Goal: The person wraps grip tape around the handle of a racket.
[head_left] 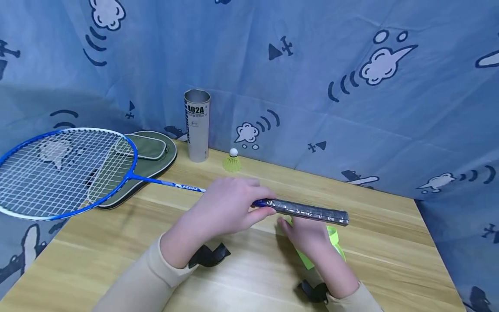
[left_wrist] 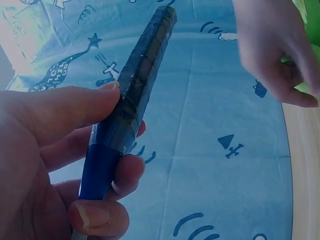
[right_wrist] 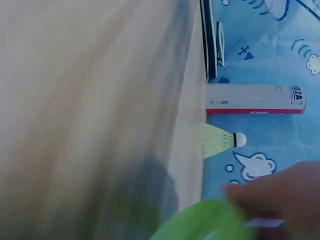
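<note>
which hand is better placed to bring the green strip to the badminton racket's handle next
Probably the right hand: it holds the green strip near the handle, while the left hand grips the badminton racket and so seems less free.

worn left: plain beige long fabric sleeve (head_left: 138, 279), seamed cuff (head_left: 168, 268), flat black curled strap (head_left: 209, 256) at wrist | worn right: matching beige sleeve (head_left: 352, 301), similar black strap (head_left: 315, 292) | fingers (head_left: 263, 191): bare
</note>
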The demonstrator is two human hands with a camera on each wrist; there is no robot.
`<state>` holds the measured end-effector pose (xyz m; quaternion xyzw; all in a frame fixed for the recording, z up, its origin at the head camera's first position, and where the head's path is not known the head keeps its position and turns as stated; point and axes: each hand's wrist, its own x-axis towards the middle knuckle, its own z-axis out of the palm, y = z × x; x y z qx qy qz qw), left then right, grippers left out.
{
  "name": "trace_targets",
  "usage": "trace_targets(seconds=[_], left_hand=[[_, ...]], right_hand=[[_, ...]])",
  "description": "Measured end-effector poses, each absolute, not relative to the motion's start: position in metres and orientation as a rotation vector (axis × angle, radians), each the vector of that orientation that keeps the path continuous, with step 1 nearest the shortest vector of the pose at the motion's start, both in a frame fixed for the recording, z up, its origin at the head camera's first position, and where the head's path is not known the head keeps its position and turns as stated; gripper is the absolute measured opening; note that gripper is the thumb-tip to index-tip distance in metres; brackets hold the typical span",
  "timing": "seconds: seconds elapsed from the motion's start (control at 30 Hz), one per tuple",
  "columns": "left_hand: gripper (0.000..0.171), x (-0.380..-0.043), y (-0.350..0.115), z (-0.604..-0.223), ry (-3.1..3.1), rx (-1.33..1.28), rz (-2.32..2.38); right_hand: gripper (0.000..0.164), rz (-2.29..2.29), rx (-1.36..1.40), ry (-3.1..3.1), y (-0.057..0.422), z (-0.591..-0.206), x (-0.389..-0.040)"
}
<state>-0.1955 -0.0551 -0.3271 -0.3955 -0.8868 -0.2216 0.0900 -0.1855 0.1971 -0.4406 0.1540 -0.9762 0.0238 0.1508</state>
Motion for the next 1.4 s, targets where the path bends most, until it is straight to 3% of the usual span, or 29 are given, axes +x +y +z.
trace_targets(seconds=[0.13,0.2,0.37,0.6,0.8,0.97,1.1,1.4], left_hand=[[0.028,-0.193,-0.054,-0.329,-2.63,-1.158,-0.647],[0.028,-0.192,-0.053,-0.33,-2.627,-1.147,-0.639],[0.029,-0.191,-0.051,-0.335,-2.615,-1.132,-0.621],[0.03,-0.191,-0.048,-0.338,-2.618,-1.109,-0.61],[0.03,-0.191,-0.046,-0.337,-2.598,-1.113,-0.599],[0.032,-0.19,-0.045,-0.337,-2.64,-1.159,-0.579],[0.033,-0.188,-0.043,-0.335,-2.653,-1.186,-0.551],[0.037,-0.182,-0.034,-0.333,-2.593,-1.195,-0.452]], right_hand=[[0.008,0.526,0.434,-2.925,0.2,-0.43,-0.178],[0.007,0.809,0.44,-2.967,0.203,-0.423,-0.171],[0.015,1.444,0.712,-2.932,0.217,-0.411,-0.153],[0.034,2.18,1.121,-2.401,0.225,-0.405,-0.139],[0.037,2.41,1.307,-2.0,0.218,-0.391,-0.132],[0.063,2.439,1.595,-1.745,0.214,-0.375,-0.13],[0.064,2.445,1.501,-1.701,0.21,-0.366,-0.125],[0.033,2.282,0.673,-1.946,0.195,-0.344,-0.118]])
